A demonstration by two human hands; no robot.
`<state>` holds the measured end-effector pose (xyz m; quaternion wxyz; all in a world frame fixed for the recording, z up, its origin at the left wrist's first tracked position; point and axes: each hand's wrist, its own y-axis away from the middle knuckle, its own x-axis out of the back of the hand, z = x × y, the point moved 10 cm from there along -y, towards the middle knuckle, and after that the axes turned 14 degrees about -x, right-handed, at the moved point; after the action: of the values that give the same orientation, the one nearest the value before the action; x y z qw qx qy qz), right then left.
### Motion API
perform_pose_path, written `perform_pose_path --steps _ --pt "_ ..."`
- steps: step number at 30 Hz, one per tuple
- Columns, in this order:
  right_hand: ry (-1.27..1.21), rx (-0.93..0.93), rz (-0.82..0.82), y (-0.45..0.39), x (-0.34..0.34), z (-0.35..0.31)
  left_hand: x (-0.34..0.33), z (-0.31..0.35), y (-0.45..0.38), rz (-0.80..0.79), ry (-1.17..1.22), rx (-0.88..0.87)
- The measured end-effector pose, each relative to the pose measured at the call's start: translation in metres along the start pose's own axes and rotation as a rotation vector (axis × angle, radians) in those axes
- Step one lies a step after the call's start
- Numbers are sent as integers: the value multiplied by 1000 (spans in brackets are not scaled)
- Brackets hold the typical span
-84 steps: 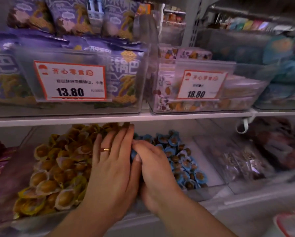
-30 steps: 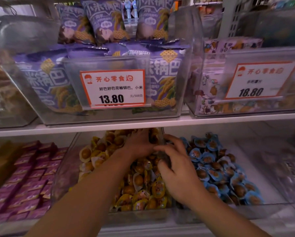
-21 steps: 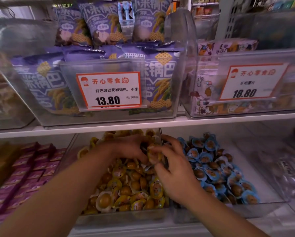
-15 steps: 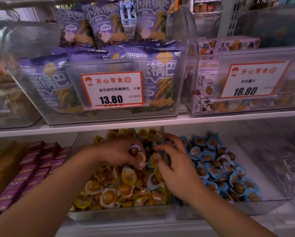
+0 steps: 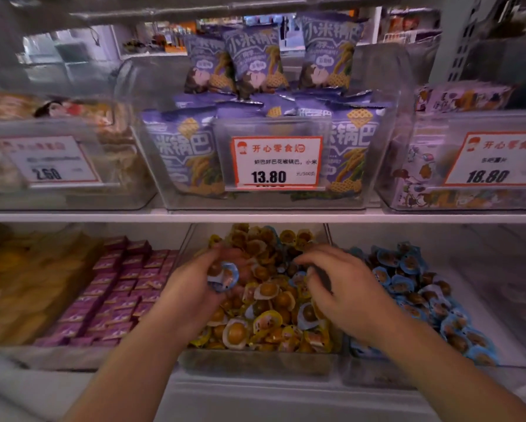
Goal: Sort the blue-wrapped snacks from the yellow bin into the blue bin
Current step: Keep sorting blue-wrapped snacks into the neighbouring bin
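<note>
Bins are all clear glossy plastic, like the yellow bin (image 5: 255, 362), snacks in shiny crinkly film incl. the blue-wrapped snack (image 5: 225, 277), purple bags (image 5: 351, 156) glossy foil-ish, price tag (image 5: 276, 162) matte paper, shelf edge (image 5: 103, 217) smooth white.

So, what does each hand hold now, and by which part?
The left hand holds a blue-wrapped snack by its left edge, between thumb and fingers. The right hand is curled over the yellow bin; whether it holds anything cannot be told.
</note>
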<state>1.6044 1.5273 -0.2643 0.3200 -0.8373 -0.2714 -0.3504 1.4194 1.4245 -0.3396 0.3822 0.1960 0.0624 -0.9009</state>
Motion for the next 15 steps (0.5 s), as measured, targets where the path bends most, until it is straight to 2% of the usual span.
perform_pose_path --steps 2,4,6,8,11,15 --pt "61 0 -82 -10 -12 -4 3 -2 13 -10 161 64" --pt "210 -54 -183 -25 -36 0 10 -6 20 -8 223 104" --pt "446 -159 -356 -43 -70 9 18 -9 22 14 214 120" --pt "623 -283 -543 -50 -97 21 22 -10 25 16 108 107" --pt "683 -404 -665 -51 -118 36 27 4 25 -77 -282 -68" --pt "606 -479 -565 -58 -106 40 1 24 32 -344 -1194 -520"
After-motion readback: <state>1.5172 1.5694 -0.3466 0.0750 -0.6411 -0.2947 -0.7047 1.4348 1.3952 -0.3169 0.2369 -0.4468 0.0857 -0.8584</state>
